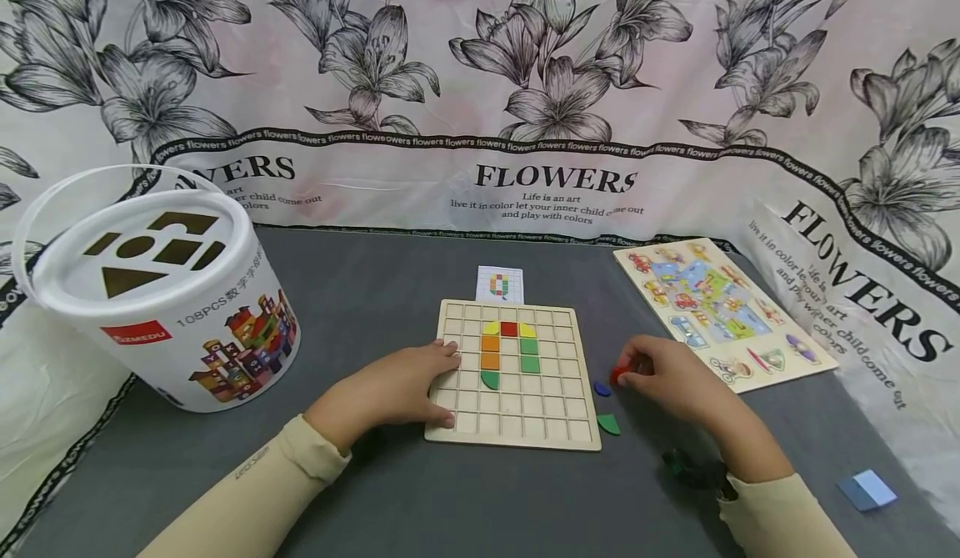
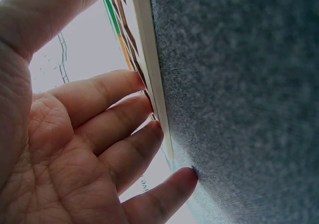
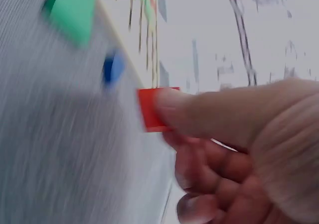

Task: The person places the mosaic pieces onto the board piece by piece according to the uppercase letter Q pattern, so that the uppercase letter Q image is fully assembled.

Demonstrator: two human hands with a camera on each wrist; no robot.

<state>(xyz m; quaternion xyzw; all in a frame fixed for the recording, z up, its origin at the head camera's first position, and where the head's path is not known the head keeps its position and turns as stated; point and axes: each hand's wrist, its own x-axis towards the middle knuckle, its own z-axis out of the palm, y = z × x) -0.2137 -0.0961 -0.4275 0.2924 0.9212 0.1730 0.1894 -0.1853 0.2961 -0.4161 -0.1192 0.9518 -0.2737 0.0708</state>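
Observation:
My right hand (image 1: 663,374) pinches a red square tile (image 3: 148,109) between thumb and fingers, just off the right edge of the wooden grid board (image 1: 517,429). On the left, my left hand (image 1: 401,387) rests its fingertips on the board's edge, fingers fairly straight. Coloured tiles form an arch in the grid: a red square (image 1: 508,329) at the top between yellow pieces, orange squares (image 1: 490,351) down the left with a green quarter-round (image 1: 490,380) below, and green squares (image 1: 529,355) down the right. Beside the board lie a blue piece (image 1: 602,389) and a green quarter-round (image 1: 609,424).
A small pattern card (image 1: 499,283) lies behind the board. To the far left stands a white lidded bucket (image 1: 217,324) with shape holes. A picture puzzle board (image 1: 720,312) is at the back right, and a blue block (image 1: 867,490) at the front right.

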